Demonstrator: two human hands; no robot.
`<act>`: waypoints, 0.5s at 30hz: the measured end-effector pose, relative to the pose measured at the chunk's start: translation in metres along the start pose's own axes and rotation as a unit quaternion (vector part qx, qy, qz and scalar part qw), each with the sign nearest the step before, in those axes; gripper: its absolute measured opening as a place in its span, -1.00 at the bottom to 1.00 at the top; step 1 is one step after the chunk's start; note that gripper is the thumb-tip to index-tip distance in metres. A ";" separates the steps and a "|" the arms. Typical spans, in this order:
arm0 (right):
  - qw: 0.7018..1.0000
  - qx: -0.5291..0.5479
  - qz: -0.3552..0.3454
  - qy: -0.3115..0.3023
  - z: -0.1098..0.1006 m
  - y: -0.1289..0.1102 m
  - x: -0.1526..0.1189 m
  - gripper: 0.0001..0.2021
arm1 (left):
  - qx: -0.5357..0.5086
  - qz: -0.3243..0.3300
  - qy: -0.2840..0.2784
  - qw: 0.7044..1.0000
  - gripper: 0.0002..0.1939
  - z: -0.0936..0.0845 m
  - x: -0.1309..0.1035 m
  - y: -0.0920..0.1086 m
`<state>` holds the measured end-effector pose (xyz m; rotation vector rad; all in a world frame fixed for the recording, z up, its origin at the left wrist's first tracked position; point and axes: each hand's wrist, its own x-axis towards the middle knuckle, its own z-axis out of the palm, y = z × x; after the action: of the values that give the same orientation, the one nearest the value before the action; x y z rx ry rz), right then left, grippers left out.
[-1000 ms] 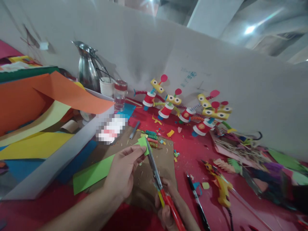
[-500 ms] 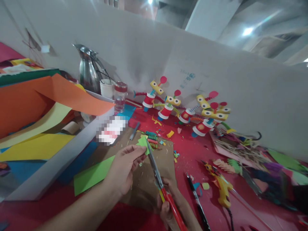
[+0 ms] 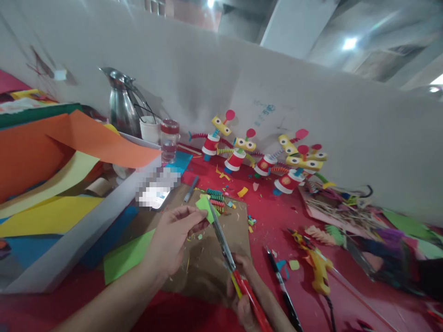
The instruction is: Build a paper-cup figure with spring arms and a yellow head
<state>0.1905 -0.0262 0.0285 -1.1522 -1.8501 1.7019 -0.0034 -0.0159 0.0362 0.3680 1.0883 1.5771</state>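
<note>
My left hand (image 3: pixel 173 237) pinches a small piece of light green paper (image 3: pixel 205 208) between thumb and fingertips. My right hand (image 3: pixel 247 290) is closed round the red and yellow handles of a pair of scissors (image 3: pixel 224 249). The scissor blades point up and away from me and lie at the right edge of the green piece. A brown board (image 3: pixel 207 272) lies beneath both hands. Behind the green piece rest several folded paper springs (image 3: pixel 216 199). A larger green sheet (image 3: pixel 128 256) lies partly behind my left forearm.
A white box (image 3: pixel 79 230) of coloured paper stands at left. Paper-cup figures (image 3: pixel 235 159) line the wall, near a steel jug (image 3: pixel 121 103) and a lidded glass (image 3: pixel 169 140). At right lie a black pen (image 3: pixel 282 286), a yellow glue gun (image 3: pixel 320 272) and a scrap pile (image 3: pixel 346 212).
The view has shifted slightly. The green paper has turned a little between my left fingers, and the scissor blades stay beside it.
</note>
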 end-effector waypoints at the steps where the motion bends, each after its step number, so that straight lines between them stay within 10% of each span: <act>1: 1.000 -0.002 -0.002 -0.001 0.000 0.000 0.000 -0.48 | -0.001 0.000 0.002 1.000 -0.84 0.000 0.000 -0.001; 15: 0.999 -0.034 -0.030 0.013 -0.002 -0.004 -0.002 -0.53 | 0.002 0.012 -0.003 1.000 -0.84 0.001 -0.001 -0.006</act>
<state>0.1923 -0.0263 0.0338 -1.1290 -1.9201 1.5956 0.0015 -0.0164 0.0322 0.3905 1.0865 1.5942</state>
